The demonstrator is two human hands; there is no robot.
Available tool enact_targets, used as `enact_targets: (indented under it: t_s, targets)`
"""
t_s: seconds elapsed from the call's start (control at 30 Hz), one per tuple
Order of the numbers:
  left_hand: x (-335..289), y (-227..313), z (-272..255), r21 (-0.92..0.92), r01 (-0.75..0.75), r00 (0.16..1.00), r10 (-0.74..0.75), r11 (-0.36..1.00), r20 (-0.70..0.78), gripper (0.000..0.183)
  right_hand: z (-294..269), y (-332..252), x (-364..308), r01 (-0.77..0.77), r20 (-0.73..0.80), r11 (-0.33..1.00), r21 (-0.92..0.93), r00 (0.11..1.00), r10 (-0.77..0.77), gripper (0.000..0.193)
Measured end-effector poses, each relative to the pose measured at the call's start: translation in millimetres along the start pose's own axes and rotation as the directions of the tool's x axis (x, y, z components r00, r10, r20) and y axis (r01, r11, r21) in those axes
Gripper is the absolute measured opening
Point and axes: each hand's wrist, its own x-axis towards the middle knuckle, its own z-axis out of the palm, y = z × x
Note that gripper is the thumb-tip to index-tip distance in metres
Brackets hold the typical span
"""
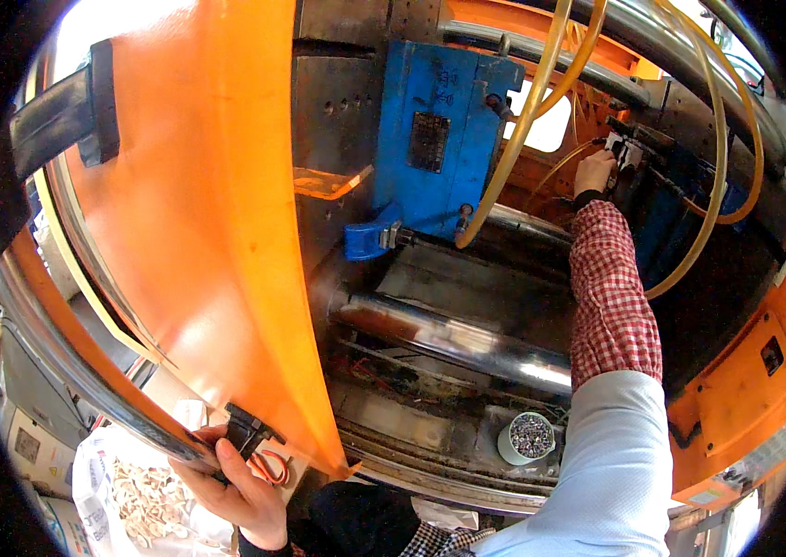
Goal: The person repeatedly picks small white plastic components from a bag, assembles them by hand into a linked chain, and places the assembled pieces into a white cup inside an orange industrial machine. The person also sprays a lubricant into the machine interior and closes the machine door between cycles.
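Low on the left, my left hand [235,492] is closed around the end of a dark metal bar [165,433] beside the orange sliding door [198,213]. Its thumb lies next to a small black block [246,429] with orange wires. My right arm, in a red checked sleeve [611,288], reaches deep into the machine. At its far end my right hand [595,173] has its fingers bent against a small pale piece [627,153] at the dark mold half. Whether the fingers hold that piece is too small to tell. Opposite stands a blue mold half [435,139].
Yellow hoses [527,111] loop above and around my right arm. A steel tie bar [448,339] crosses below it. A cup of dark pellets [529,438] stands on the machine bed. Pale curved pieces fill a white bag [100,492] near my left hand.
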Motion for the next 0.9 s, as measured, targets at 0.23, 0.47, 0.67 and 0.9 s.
enact_targets:
  t_s: [0.23,0.47,0.67,0.9]
  targets:
    - [-0.9,-1.1,3.2,0.007,-0.018,0.998,0.018,1.0,-0.054,0.032,21.1,-13.5,11.6,-0.06,-0.076,0.986,0.158,0.994,0.073,0.031]
    - [1.0,-4.0,5.1,-0.004,-0.037,0.995,0.037,0.999,-0.088,0.024,26.5,-18.4,17.3,-0.038,-0.083,0.972,0.23,0.995,0.059,0.027]
    - [2.3,-1.7,3.9,-0.01,-0.008,0.996,0.007,1.0,-0.088,0.02,25.5,-26.2,30.7,0.124,-0.023,0.899,0.421,0.992,-0.126,0.02]
    - [2.6,-0.9,-0.9,0.09,-0.064,0.996,0.069,0.994,-0.054,0.021,-54.1,-73.0,10.2,0.105,0.126,0.829,0.55,0.97,-0.206,0.017]
